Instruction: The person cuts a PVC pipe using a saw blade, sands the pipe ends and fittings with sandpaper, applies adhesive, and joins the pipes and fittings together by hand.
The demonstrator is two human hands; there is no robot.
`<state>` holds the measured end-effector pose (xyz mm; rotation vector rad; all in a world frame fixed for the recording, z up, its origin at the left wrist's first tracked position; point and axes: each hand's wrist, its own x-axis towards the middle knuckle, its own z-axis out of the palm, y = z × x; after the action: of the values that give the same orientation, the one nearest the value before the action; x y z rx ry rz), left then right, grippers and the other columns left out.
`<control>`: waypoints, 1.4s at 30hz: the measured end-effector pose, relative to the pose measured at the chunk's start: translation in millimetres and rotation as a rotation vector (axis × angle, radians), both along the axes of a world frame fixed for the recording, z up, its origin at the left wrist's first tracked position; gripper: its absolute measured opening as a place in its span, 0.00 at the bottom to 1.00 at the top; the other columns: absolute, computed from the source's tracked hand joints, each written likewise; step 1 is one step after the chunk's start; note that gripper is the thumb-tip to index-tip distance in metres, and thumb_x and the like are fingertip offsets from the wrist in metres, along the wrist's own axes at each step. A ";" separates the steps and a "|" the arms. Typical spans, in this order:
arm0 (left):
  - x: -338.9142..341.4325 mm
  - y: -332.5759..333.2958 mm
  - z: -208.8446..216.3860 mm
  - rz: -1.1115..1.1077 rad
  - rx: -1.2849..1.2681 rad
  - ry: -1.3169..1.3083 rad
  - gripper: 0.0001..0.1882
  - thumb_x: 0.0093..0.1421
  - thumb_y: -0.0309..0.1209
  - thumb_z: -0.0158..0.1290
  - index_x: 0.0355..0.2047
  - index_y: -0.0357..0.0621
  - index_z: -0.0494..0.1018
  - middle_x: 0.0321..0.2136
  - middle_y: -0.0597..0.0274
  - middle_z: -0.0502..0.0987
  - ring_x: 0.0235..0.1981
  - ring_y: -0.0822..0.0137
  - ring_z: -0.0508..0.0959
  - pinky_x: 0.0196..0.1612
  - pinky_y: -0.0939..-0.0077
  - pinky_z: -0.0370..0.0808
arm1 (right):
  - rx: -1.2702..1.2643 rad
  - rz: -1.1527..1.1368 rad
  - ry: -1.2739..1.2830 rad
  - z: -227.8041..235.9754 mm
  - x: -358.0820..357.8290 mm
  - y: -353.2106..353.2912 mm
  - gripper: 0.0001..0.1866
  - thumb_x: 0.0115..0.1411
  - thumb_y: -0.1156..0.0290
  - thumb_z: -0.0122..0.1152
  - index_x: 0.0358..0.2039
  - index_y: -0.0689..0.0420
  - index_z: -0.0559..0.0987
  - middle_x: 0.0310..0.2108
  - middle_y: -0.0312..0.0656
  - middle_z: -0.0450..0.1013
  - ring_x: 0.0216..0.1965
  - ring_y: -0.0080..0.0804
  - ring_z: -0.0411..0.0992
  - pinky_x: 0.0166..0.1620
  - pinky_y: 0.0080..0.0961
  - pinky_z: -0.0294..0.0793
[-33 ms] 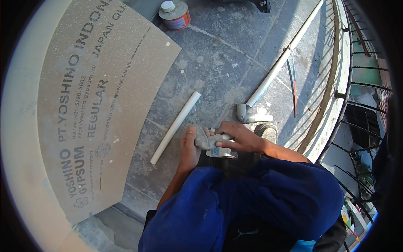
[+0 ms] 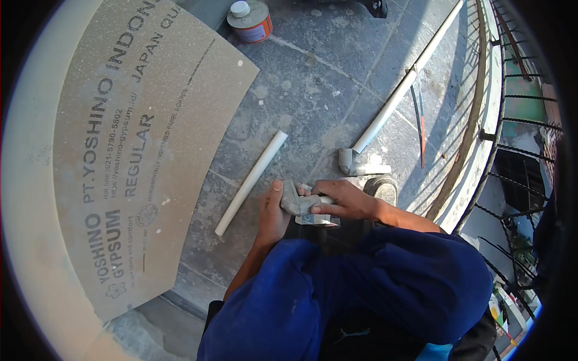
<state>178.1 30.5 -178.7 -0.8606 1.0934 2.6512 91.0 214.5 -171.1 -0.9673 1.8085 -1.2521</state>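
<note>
I am crouched over a floor of dark grey stone tiles (image 2: 325,96), dusty and marked with pale smears, on what looks like a balcony: a curved white ledge with a metal railing (image 2: 500,120) runs along my right, with open air beyond it. To my left a large brown sheet of gypsum board (image 2: 138,150) lies flat, its printed face up. A short white pipe (image 2: 253,180) lies loose on the tiles between the board and my hands. Farther right, a long white pipe (image 2: 403,96) ends in a grey elbow fitting (image 2: 349,162) near my shoe (image 2: 382,189). A round can (image 2: 250,21) with a white cap stands at the top edge.

My left hand (image 2: 274,216) is curled against a small grey pipe fitting (image 2: 295,201), thumb up along its side. My right hand (image 2: 343,201) is closed over the same fitting from the other side, fingers wrapped around it. The fitting sits between both hands, just above my knees in blue sleeves.
</note>
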 end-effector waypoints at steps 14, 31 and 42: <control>14.5 9.3 -40.4 0.044 0.289 -0.185 0.23 0.63 0.51 0.46 0.41 0.43 0.71 0.39 0.63 0.76 0.38 0.71 0.77 0.36 0.78 0.76 | 0.191 -0.320 -0.239 0.4 -8.2 6.7 0.21 0.67 0.54 0.45 0.29 0.60 0.72 0.20 0.44 0.70 0.26 0.34 0.72 0.32 0.32 0.68; -25.9 16.7 -31.9 -0.520 -1.435 0.235 0.14 0.55 0.28 0.57 0.41 0.38 0.72 0.37 0.51 0.77 0.43 0.51 0.75 0.44 0.62 0.72 | 0.635 -0.445 -0.147 -55.5 -84.5 13.0 0.28 0.65 0.48 0.42 0.33 0.63 0.79 0.23 0.56 0.75 0.31 0.55 0.76 0.36 0.46 0.72; -33.2 -24.6 -40.7 -0.334 -1.664 0.187 0.06 0.57 0.29 0.57 0.29 0.38 0.74 0.35 0.54 0.77 0.39 0.55 0.76 0.45 0.64 0.70 | 0.511 -0.754 0.147 -16.6 -28.4 77.8 0.18 0.63 0.56 0.51 0.34 0.59 0.77 0.15 0.53 0.71 0.19 0.48 0.73 0.25 0.39 0.69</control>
<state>144.8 5.9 -219.4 -0.3793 3.0636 1.0649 62.6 292.3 -187.7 -0.0743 2.5595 -1.0309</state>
